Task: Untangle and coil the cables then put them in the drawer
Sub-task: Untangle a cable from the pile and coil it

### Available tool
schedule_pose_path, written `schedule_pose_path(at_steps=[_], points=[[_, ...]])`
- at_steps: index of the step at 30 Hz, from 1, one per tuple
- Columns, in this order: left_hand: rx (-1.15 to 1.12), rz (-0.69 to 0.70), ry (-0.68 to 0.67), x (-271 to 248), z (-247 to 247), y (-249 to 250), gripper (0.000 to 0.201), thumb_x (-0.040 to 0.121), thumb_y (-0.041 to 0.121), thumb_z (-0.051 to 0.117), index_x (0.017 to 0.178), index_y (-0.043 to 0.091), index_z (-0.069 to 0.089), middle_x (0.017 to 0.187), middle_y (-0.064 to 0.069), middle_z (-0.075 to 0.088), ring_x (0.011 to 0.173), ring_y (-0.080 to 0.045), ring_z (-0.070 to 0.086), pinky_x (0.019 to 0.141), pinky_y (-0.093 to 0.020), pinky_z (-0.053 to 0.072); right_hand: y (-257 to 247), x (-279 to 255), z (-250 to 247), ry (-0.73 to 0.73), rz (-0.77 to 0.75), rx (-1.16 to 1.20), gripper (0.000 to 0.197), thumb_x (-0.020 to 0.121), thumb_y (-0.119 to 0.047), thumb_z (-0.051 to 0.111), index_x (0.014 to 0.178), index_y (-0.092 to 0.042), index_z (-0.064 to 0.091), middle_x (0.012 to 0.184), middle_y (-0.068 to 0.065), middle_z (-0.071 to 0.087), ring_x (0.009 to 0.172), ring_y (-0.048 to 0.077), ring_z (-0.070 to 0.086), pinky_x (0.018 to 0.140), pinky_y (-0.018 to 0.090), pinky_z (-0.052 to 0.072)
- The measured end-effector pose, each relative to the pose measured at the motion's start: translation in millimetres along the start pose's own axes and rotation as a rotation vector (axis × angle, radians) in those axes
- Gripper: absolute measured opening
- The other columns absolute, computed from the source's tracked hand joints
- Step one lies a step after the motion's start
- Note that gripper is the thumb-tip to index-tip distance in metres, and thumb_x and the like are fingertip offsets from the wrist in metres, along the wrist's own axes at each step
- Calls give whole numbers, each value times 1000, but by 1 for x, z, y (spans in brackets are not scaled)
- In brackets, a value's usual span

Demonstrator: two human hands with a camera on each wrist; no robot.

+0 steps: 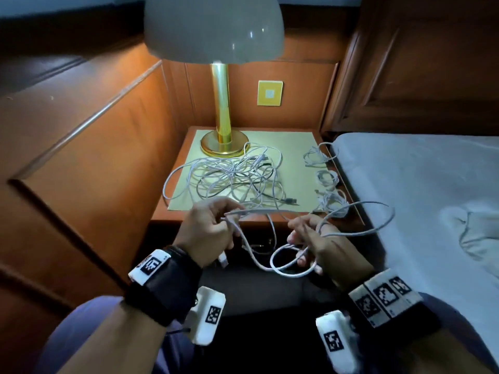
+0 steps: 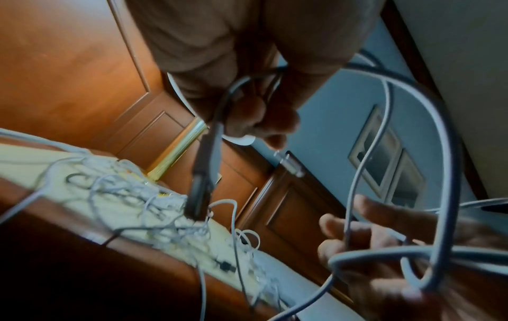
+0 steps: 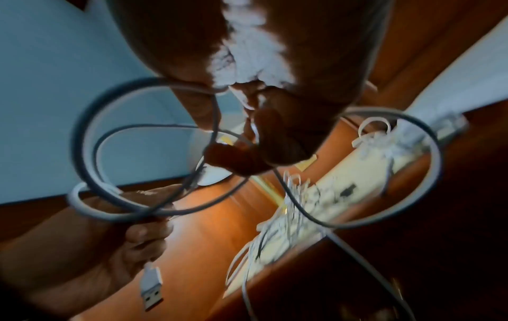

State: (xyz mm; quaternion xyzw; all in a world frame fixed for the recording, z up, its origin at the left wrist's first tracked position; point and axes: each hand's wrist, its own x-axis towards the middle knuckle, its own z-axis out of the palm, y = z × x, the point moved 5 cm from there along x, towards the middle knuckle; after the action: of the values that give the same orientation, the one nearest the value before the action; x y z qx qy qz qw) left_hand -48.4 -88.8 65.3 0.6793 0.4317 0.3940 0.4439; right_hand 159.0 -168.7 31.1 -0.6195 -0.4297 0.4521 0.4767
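Note:
I hold one white cable (image 1: 272,211) in front of the nightstand (image 1: 172,217). My left hand (image 1: 213,229) grips it near its USB plug (image 1: 223,261), which hangs below my fist; the same USB plug (image 3: 151,288) shows in the right wrist view. My right hand (image 1: 310,238) holds loose loops (image 1: 290,261) of that cable, curled fingers (image 3: 239,160) round them; one big loop (image 1: 378,220) swings out over the bed. A tangled pile of white and black cables (image 1: 237,176) lies on the nightstand mat. Several small coiled cables (image 1: 328,179) lie along its right edge.
A brass lamp (image 1: 222,122) with a white shade stands at the back of the nightstand. A bed (image 1: 421,184) with a pale sheet is on the right, wood panelling on the left. The dark drawer front (image 1: 259,241) lies below the nightstand's top, behind my hands.

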Motion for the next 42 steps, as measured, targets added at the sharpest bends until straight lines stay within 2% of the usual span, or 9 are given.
schedule_pose_path(at_steps=[7,12,16,24,28,31,34,37,42], points=[[51,-444,-347,-93,18,-40,25,97,19,60,81,-1,64,52,-13,51,30,-16,39,34,-17,29,79,-46,37,-100,366,-148,49,87,-44,72,112,-8,53,90,11,58,73,24,73,42,27,47],[-212,-471,-191,-110,21,-34,27,97,-1,53,120,10,45,45,4,43,32,-8,30,35,-13,24,91,-66,17,-99,282,-530,76,79,-68,66,129,-10,61,121,2,67,112,16,64,98,33,49],[-341,-437,-86,-119,30,-29,33,102,0,42,132,8,32,59,-6,50,40,-16,46,35,-21,36,73,-95,20,-151,170,-415,25,91,-40,68,104,-19,71,93,-4,73,86,9,68,72,18,49],[-551,-389,-62,-131,51,-30,43,104,7,45,138,5,19,114,-13,73,111,-21,68,109,-41,45,60,-127,33,-258,35,-395,17,91,-40,69,103,-28,68,93,-9,72,84,-2,66,77,16,49],[-671,-384,-113,-131,56,-33,77,104,11,46,151,-8,-13,102,17,75,119,-10,62,114,-45,39,57,-121,39,-270,-9,-326,20,95,-39,64,112,-29,68,98,-11,72,91,0,67,81,23,50],[-731,-347,-106,-129,60,-33,87,104,11,45,150,14,-29,118,1,73,122,-16,62,108,-38,45,57,-119,49,-308,-55,-362,25,95,-36,65,116,-24,67,109,-6,70,100,2,65,93,25,51],[-725,-338,-150,-129,62,-32,77,102,9,47,156,36,-1,124,-8,70,121,-20,63,108,-49,44,55,-121,59,-315,-159,-428,16,93,-34,67,108,-28,65,111,-6,63,105,1,59,95,20,46],[-614,-303,-166,-126,61,-34,35,100,9,51,135,14,54,120,-10,71,115,-22,67,98,-38,53,55,-119,64,-338,-170,-236,11,97,-25,60,101,-15,63,98,-1,67,90,10,64,85,29,51],[-71,-202,-250,-118,48,-35,47,98,42,52,74,5,69,58,-3,56,57,-15,52,62,-26,42,35,-111,48,-291,49,617,9,98,-11,49,90,-6,50,67,5,56,56,15,56,61,28,51]])
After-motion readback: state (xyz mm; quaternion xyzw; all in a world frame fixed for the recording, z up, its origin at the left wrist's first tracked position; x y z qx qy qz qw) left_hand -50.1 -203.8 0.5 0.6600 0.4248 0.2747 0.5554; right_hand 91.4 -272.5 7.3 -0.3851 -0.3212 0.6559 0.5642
